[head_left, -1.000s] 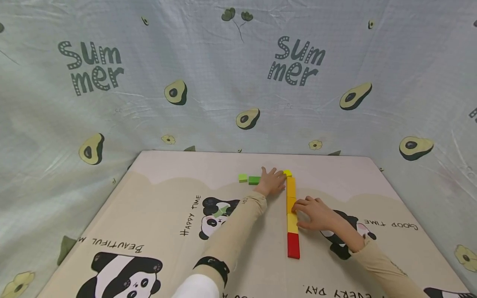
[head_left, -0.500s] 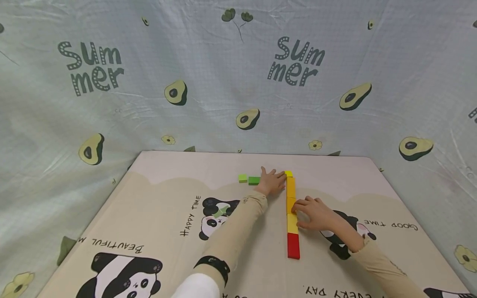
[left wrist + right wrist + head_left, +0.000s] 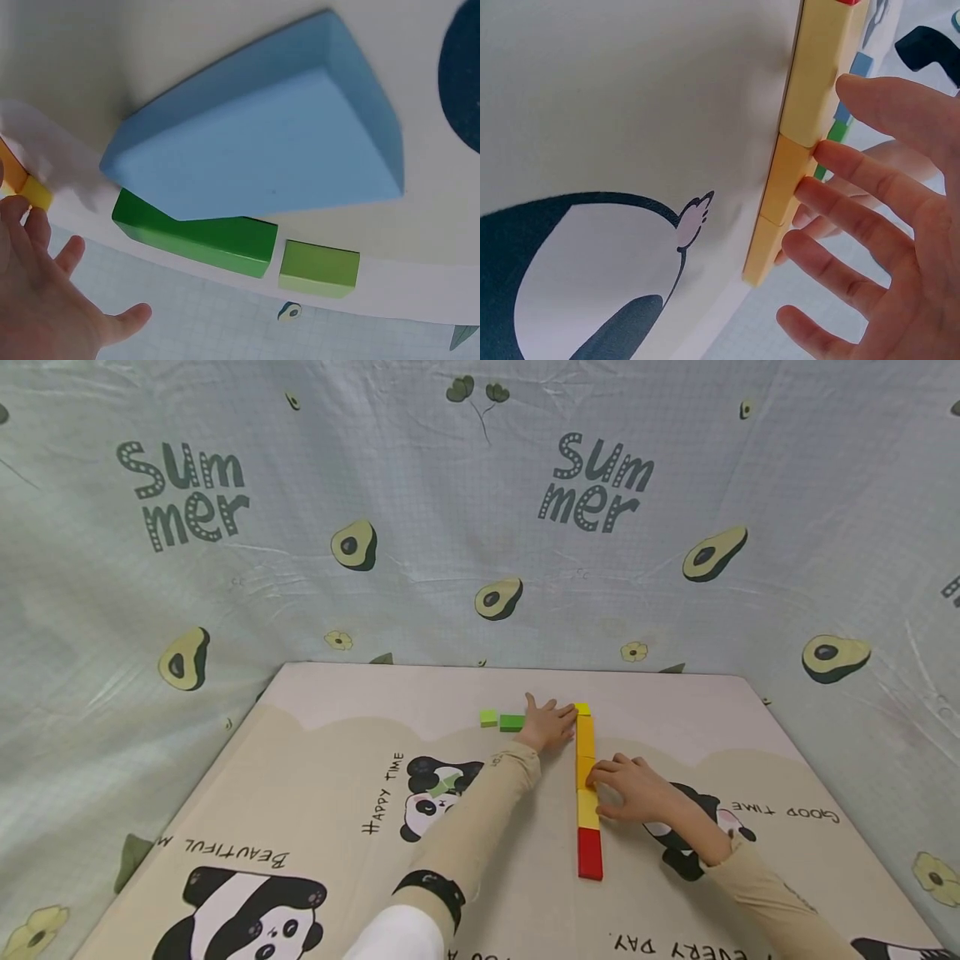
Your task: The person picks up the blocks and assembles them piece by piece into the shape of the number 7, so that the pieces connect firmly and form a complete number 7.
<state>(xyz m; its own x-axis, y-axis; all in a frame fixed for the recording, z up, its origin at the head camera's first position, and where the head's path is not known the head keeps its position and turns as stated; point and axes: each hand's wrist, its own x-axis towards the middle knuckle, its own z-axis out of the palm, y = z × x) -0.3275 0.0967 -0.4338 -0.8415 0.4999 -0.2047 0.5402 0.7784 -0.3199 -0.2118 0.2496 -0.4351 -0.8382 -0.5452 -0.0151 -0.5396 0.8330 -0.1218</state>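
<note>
A straight row of blocks lies on the table: a red block [image 3: 590, 853] nearest, a light yellow block [image 3: 588, 810], two orange blocks [image 3: 586, 737], and a small yellow block [image 3: 582, 709] at the far end. My left hand [image 3: 547, 727], fingers spread, touches the small yellow block [image 3: 37, 193] with its fingertips. Along the row's right side, my right hand [image 3: 633, 789] rests relaxed fingertips and thumb against the blocks; the right wrist view shows this hand [image 3: 892, 217] wrapped round nothing. A large blue block [image 3: 255, 142] fills the left wrist view, hidden by my left arm in the head view.
Left of my left hand lie a green block [image 3: 512, 723] and a small light green block [image 3: 489, 718]. The panda-printed table cover [image 3: 300, 777] meets a hanging avocado-print sheet [image 3: 420, 610] behind the blocks.
The small yellow block has shifted slightly right, from a bit left of the row's far end to in line with it. My left fingertips moved with it; my right hand stayed put.
</note>
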